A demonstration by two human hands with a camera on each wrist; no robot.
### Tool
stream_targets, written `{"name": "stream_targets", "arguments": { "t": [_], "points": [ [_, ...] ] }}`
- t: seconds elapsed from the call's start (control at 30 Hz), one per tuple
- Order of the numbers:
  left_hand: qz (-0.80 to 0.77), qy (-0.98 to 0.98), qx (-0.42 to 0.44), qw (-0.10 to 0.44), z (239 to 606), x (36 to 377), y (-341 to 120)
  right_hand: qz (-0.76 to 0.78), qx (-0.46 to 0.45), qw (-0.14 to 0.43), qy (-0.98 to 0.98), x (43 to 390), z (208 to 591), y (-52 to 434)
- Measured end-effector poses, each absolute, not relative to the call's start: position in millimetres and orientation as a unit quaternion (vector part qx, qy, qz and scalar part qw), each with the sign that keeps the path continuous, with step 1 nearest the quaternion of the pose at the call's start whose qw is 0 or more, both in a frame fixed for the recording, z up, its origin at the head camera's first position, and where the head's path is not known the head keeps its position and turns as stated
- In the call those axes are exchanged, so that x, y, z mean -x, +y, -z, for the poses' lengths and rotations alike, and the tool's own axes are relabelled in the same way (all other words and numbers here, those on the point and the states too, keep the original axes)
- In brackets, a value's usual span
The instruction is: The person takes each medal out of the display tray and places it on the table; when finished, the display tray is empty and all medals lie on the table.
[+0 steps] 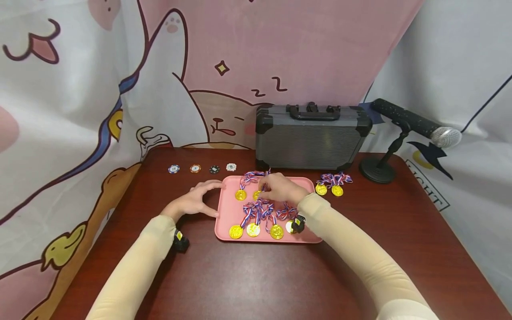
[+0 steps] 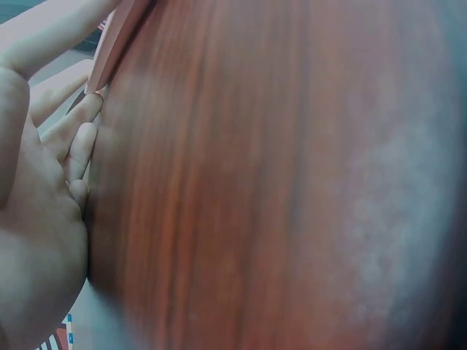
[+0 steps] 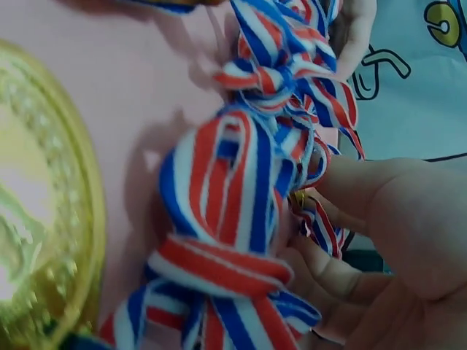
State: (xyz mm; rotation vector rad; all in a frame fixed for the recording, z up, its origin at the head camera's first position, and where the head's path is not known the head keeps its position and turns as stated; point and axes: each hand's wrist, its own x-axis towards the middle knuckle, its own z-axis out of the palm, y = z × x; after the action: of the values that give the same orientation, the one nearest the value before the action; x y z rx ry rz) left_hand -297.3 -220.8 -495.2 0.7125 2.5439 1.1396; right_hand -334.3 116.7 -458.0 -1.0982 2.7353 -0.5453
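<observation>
A pink tray (image 1: 226, 211) holds several gold medals with red, white and blue striped ribbons. My left hand (image 1: 193, 202) is at its left side, thumb and fingers spread and their tips touching the rim. In the left wrist view the tray's edge (image 2: 109, 58) shows beside those fingers. My right hand (image 1: 280, 189) reaches over the back of the tray and pinches a medal (image 1: 257, 194) by its ribbon end; its fingers partly cover it. To the left lies another medal (image 1: 241, 195). Front medals (image 1: 253, 229) form a row, their knotted ribbons (image 3: 226, 189) close below my right hand.
Two more medals (image 1: 337, 190) lie on the brown table (image 1: 256, 280) right of the tray. Behind stands a grey case (image 1: 312, 142), with a microphone (image 1: 444, 135) on a stand at its right. Several poker chips (image 1: 195, 168) line the table's back left.
</observation>
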Motion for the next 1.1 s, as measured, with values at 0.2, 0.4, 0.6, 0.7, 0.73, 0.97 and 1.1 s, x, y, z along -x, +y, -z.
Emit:
{"name": "stream_targets", "arguments": {
  "t": [0.2,0.4,0.6,0.7,0.73,0.97,1.1],
  "points": [
    [-0.387,0.878,-0.251,0.127,495,296,-221,0.172,0.343,0.086,0.919,332,456,116],
    [-0.389,0.877,-0.252,0.124,493,296,-222,0.205,0.335,0.12,0.912,331,450,122],
    [-0.388,0.879,-0.245,0.132,494,295,-222,0.265,0.329,0.104,0.901,330,450,140],
    [-0.384,0.88,-0.245,0.135,494,295,-221,0.315,0.31,0.108,0.89,328,451,155],
    [-0.383,0.88,-0.245,0.135,494,295,-221,0.335,0.301,0.114,0.886,327,450,161],
    [-0.392,0.878,-0.241,0.135,495,296,-222,0.427,0.264,0.096,0.86,325,437,208],
    [-0.394,0.876,-0.244,0.131,496,296,-222,0.426,0.242,0.067,0.869,324,428,242]
  ]
}}
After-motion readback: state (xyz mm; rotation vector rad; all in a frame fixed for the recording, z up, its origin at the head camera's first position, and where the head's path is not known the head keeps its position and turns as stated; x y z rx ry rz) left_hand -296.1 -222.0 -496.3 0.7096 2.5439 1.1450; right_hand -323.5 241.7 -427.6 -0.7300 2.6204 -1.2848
